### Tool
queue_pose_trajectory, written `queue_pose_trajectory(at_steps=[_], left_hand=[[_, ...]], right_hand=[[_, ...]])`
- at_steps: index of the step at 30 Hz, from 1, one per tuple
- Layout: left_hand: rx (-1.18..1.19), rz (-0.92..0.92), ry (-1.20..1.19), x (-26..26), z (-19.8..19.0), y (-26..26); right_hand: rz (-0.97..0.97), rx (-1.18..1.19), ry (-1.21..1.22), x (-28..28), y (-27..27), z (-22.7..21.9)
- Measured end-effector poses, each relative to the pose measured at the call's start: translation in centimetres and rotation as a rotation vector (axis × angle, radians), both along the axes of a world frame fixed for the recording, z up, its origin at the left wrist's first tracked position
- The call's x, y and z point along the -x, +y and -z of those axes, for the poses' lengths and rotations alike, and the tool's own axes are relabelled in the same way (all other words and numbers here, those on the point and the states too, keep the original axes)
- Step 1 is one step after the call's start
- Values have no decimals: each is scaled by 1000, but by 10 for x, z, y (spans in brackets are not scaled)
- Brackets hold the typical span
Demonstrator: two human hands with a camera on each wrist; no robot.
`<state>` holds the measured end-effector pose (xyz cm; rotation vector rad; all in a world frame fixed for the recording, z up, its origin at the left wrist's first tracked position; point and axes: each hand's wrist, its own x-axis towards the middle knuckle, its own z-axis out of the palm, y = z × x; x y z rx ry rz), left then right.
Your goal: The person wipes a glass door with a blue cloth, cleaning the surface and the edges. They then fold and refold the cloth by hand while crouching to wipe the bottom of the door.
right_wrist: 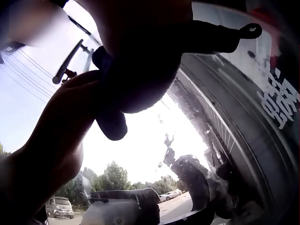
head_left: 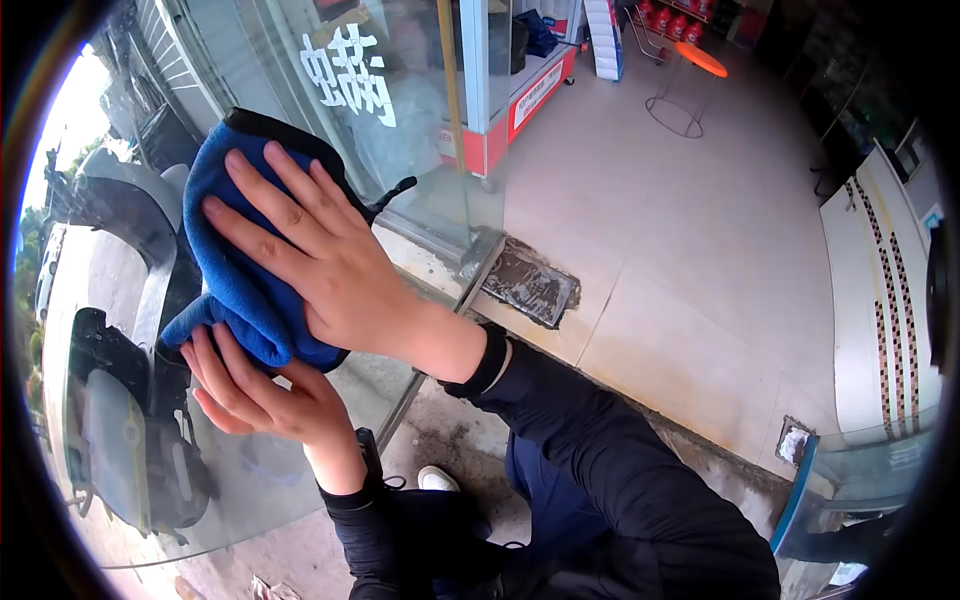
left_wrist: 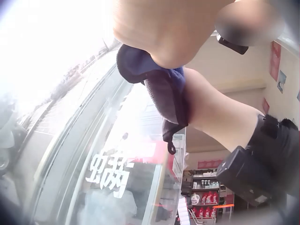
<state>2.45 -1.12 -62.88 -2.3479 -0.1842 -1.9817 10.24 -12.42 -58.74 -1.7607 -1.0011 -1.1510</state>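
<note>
A blue cloth (head_left: 225,190) with a black edge and a small hanging loop (head_left: 393,197) lies bunched against a clear glass pane (head_left: 400,350). My right hand (head_left: 335,265) presses flat on its upper part, fingers spread. Lower down, my left hand (head_left: 265,395) rests on the folded bottom corner of the cloth with its fingers extended; its thumb is hidden. In the left wrist view the cloth's dark underside (left_wrist: 161,96) shows beside the right forearm. Backlight turns the cloth (right_wrist: 140,84) nearly black in the right wrist view.
Beyond the glass stands a scooter (head_left: 150,230). White lettering (head_left: 350,75) marks another pane. To the right are a tiled floor (head_left: 680,230), an orange stool (head_left: 700,60) and a white counter (head_left: 870,290). A dark recessed plate (head_left: 530,282) lies by the threshold.
</note>
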Motion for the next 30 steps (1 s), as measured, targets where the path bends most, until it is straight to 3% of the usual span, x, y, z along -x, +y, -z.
queue_pose_trajectory(at_steps=[4, 7, 10, 12, 16, 21, 26, 30], left_hand=[[-39, -39, 77, 5, 4, 4], [-63, -99, 186, 16, 8, -5], [-102, -152, 245, 18, 15, -5], [-113, -99, 285, 17, 21, -6], [-66, -33, 269, 12, 23, -4], [-19, -24, 49, 6, 16, 12], [-45, -24, 71, 5, 24, 5], [-116, -54, 336, 5, 43, -13]], right_hand=[[40, -51, 92, -17, -3, 26], [110, -217, 177, -27, -14, 69], [245, -237, 378, -25, -26, 121], [177, -245, 506, -16, -33, 127], [136, -233, 483, -6, -38, 94], [47, -59, 230, 12, -19, 55], [187, -108, 307, 6, -10, 86], [271, -240, 472, -12, -17, 132]])
